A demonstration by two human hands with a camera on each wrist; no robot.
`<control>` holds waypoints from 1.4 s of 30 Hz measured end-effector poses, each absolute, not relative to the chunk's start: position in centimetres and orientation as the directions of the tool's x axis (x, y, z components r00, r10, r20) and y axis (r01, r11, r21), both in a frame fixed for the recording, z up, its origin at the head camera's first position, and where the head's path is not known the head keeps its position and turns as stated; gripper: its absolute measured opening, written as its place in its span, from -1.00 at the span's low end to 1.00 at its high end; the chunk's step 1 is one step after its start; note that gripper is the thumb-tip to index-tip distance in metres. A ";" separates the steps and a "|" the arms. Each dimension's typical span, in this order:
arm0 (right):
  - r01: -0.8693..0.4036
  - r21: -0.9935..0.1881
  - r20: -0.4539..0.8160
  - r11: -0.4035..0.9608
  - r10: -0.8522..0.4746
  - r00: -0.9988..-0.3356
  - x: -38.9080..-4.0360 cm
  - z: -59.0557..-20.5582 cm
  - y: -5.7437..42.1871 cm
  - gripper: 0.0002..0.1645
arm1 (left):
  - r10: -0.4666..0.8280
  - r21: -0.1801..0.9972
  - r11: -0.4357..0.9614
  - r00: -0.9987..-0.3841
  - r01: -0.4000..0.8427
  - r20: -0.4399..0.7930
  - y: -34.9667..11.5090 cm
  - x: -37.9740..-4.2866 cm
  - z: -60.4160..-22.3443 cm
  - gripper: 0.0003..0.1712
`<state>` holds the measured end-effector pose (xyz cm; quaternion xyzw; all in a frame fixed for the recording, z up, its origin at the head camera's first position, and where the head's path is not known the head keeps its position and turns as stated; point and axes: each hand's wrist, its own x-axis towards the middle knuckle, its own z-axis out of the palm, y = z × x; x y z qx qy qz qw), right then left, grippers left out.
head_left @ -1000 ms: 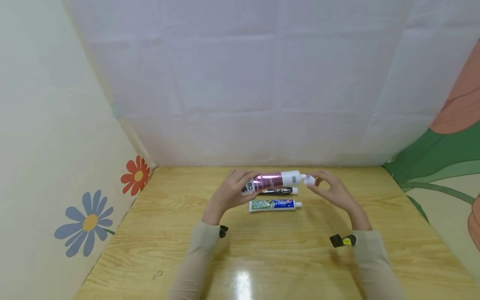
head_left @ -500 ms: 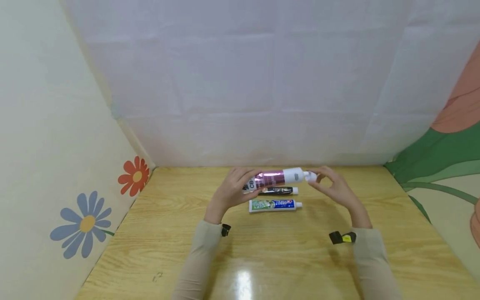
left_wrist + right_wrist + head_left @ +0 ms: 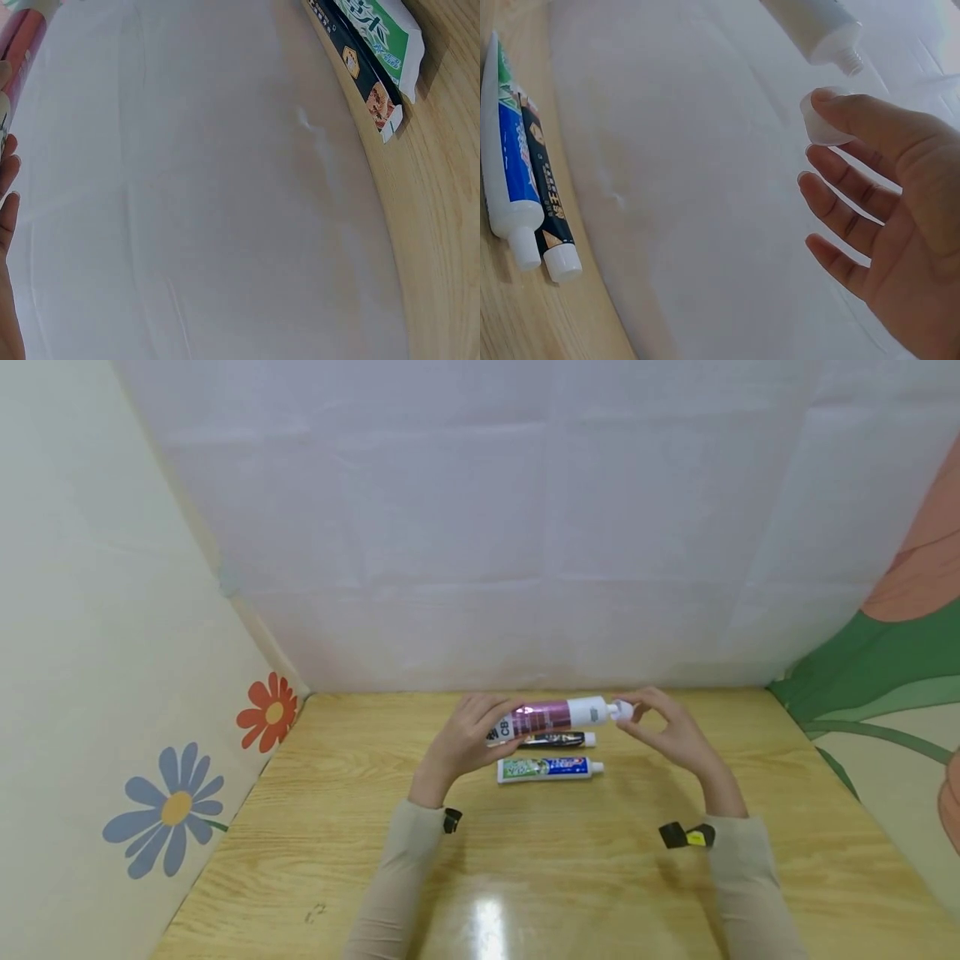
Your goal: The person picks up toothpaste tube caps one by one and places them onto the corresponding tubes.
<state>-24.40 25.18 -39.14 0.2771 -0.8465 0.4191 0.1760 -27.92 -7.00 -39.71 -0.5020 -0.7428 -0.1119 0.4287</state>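
My left hand (image 3: 467, 739) grips the lower end of a pink and white toothpaste tube (image 3: 551, 716), raised over the table with its neck pointing right. The tube's threaded nozzle (image 3: 849, 61) is bare in the right wrist view. Between thumb and fingers, my right hand (image 3: 671, 735) pinches a white cap (image 3: 825, 124). That cap sits just off the nozzle tip, a small gap showing in the right wrist view. At the left wrist view's edge, only some fingers (image 3: 9, 169) and part of the tube (image 3: 26, 45) appear.
A black toothpaste tube (image 3: 558, 741) and a green and blue toothpaste tube (image 3: 547, 769) lie side by side on the wooden table (image 3: 555, 868), under the raised tube. White sheeting (image 3: 525, 527) hangs behind the table; flower-painted panels (image 3: 176, 810) flank it.
The raised tube has shifted slightly right and up. The cap in my right hand has turned and risen to line up with the nozzle. The two lying tubes have stayed put.
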 end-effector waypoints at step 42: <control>-0.693 -0.582 0.589 0.425 -0.368 -0.720 -23.1 -37.8 24.4 -0.52 | 0.643 -0.273 0.476 -0.119 0.836 0.757 -6.8 -28.0 -40.3 -0.33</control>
